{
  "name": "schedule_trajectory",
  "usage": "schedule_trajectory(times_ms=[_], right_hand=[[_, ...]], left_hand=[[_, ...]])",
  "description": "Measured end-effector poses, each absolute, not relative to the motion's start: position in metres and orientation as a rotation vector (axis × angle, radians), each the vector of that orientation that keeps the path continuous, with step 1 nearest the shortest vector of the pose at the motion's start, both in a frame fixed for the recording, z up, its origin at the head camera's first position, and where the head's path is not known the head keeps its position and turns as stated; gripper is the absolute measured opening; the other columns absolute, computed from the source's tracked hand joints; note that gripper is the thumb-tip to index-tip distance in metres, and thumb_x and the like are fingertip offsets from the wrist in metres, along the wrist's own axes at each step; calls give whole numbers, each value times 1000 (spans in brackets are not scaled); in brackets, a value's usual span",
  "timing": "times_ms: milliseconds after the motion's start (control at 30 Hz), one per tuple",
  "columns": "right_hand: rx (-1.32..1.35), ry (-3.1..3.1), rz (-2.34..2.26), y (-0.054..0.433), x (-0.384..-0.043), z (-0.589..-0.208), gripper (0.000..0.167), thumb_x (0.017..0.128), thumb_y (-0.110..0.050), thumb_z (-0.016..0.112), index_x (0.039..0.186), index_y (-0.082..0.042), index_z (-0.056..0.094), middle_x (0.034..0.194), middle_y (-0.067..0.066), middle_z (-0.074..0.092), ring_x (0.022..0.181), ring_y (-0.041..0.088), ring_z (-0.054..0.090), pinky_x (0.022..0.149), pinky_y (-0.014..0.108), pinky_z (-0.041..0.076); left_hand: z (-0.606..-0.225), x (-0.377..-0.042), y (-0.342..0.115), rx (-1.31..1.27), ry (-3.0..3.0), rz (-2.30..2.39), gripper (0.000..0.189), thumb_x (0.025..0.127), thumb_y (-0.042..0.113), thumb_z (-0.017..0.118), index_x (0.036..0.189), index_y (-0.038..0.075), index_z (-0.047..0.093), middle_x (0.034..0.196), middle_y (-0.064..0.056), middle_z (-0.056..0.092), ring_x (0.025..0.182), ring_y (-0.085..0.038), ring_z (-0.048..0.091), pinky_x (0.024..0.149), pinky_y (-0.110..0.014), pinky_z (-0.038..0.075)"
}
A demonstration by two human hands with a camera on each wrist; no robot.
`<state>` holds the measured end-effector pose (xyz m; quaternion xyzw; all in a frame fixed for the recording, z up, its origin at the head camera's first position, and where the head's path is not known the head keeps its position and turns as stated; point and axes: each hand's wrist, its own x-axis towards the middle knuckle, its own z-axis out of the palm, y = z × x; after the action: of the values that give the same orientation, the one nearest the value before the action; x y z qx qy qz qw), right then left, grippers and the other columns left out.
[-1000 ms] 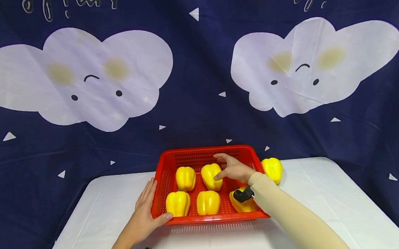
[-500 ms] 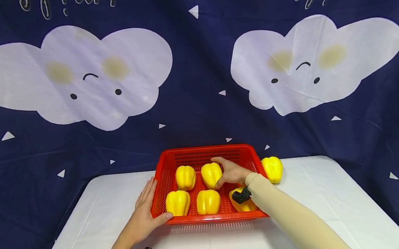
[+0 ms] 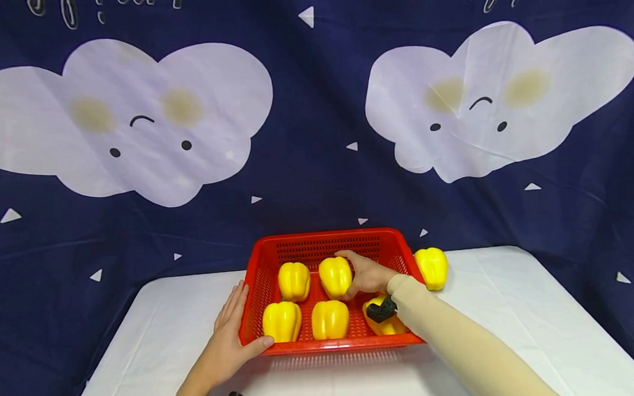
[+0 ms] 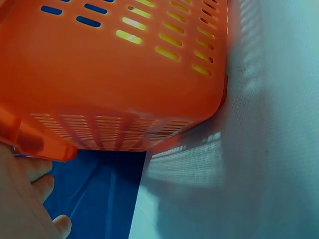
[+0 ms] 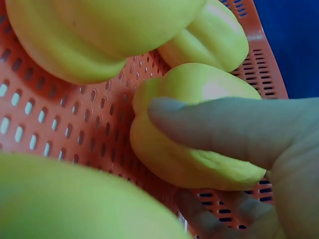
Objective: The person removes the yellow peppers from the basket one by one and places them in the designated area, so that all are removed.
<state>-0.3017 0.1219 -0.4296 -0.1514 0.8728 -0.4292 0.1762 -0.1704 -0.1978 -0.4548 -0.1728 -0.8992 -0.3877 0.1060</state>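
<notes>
A red plastic basket (image 3: 333, 345) on the white table holds several yellow bell peppers. My left hand (image 3: 224, 339) rests against its near left corner, fingers straight along the outer side and thumb on the front rim. In the left wrist view, the fingers (image 4: 42, 184) show beside the rim. My right hand (image 3: 371, 273) reaches inside the basket and holds the back middle bell pepper (image 3: 335, 277). The right wrist view shows the thumb (image 5: 214, 122) lying across this pepper, with the other fingers behind it, partly hidden.
One more yellow bell pepper (image 3: 433, 268) sits on the table (image 3: 501, 308) just outside the basket's right side. The front right pepper (image 3: 383, 322) is partly hidden under the right wrist's black strap. A dark blue cloth (image 3: 314, 161) with clouds hangs behind the table.
My right hand has lowered and closed in on the back middle pepper, its thumb moving down to the pepper's near right side. The left hand and basket stay put.
</notes>
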Motion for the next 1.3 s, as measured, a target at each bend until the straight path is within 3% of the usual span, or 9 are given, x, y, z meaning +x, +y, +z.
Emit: schedule_trajectory(times_ms=[233, 667, 1300], right_hand=[[-466, 2511, -1168, 121, -300, -427, 99, 66, 2, 89, 149, -9, 36, 127, 13, 55, 107, 29, 56, 99, 46, 48], [-398, 2491, -1350, 121, -300, -418, 102, 64, 1, 91, 151, -11, 39, 130, 13, 56, 103, 27, 58, 93, 42, 51], [-420, 2559, -1395, 133, -280, -394, 101, 69, -10, 90, 154, -17, 36, 141, 11, 51, 117, 30, 54, 105, 52, 45]], left_hand=[[-453, -171, -198, -505, -2654, -1143, 106, 82, 42, 79, 159, 0, 21, 165, -20, 16, 151, -41, 11, 111, -73, 12], [-453, -171, -198, -521, -2637, -1145, 106, 81, 41, 79, 158, -2, 21, 165, -20, 15, 151, -42, 11, 112, -72, 12], [-456, -171, -198, -521, -2632, -1141, 106, 81, 40, 80, 158, -1, 21, 166, -18, 15, 151, -43, 12, 112, -72, 12]])
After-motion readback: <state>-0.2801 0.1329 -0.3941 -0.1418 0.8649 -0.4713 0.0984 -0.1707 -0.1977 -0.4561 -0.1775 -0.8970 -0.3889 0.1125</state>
